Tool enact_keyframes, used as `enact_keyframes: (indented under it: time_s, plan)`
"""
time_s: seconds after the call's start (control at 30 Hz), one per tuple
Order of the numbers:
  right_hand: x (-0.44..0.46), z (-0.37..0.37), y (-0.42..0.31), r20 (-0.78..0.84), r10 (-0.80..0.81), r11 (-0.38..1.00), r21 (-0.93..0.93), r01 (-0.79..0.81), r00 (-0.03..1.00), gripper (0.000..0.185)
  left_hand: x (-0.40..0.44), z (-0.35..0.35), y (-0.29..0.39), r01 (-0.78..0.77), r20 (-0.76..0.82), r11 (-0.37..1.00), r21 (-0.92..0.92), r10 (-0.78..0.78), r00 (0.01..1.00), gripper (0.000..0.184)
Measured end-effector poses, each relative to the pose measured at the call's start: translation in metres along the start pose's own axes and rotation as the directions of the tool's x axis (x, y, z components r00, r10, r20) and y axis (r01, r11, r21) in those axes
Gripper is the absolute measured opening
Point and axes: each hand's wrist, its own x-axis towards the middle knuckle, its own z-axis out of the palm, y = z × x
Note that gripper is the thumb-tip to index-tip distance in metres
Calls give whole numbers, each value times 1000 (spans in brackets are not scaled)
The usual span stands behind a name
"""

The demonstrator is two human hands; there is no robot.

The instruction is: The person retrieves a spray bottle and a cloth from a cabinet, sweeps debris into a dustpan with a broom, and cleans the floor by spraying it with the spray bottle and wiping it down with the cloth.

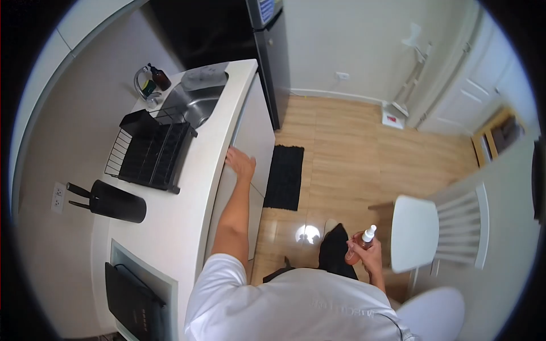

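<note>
My left hand (241, 163) reaches forward to the white cabinet door (255, 131) below the counter. Its fingers hook at the door's top edge, just under the countertop, and the fingertips are partly hidden. Low on the right, my right hand (371, 257) is wrapped round a spray bottle (353, 256). The bottle is amber, with a white spray top (369, 232) pointing up and tilted a little to the right.
The white countertop (196, 165) bears a black dish rack (153, 148), a knife block (118, 201) and a sink (202, 108). A black mat (285, 177) lies on the floor. A white chair (414, 233) stands at right. Beyond the counter is a fridge (270, 68).
</note>
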Motion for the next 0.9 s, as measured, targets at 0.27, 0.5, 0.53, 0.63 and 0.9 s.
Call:
enact_keyframes:
  time_s: [0.27, 0.5, 0.53, 0.63, 0.9]
  plan:
    - [265, 27, -79, 445, 102, 970, -242, 9, 890, 37, -39, 21, 140, 23, -34, 996, 89, -20, 999, 75]
    - [459, 79, -75, 629, 337, 941, -218, -257, 701, 27, 38, 14, 173, -198, -172, 744, -638, 113, 979, 17]
    - [471, 79, -84, 619, 380, 924, -293, -247, 687, 22, 64, 45, 143, -118, -130, 769, -628, 46, 990, 18]
    - [486, 67, -124, 603, 287, 923, -383, -46, 744, 53, 144, 177, 43, 188, 51, 824, -534, -191, 980, 22]
    - [514, 45, -126, 586, 215, 848, -508, 148, 781, 48, 300, 341, -37, 647, 666, -247, -721, -504, 550, 24]
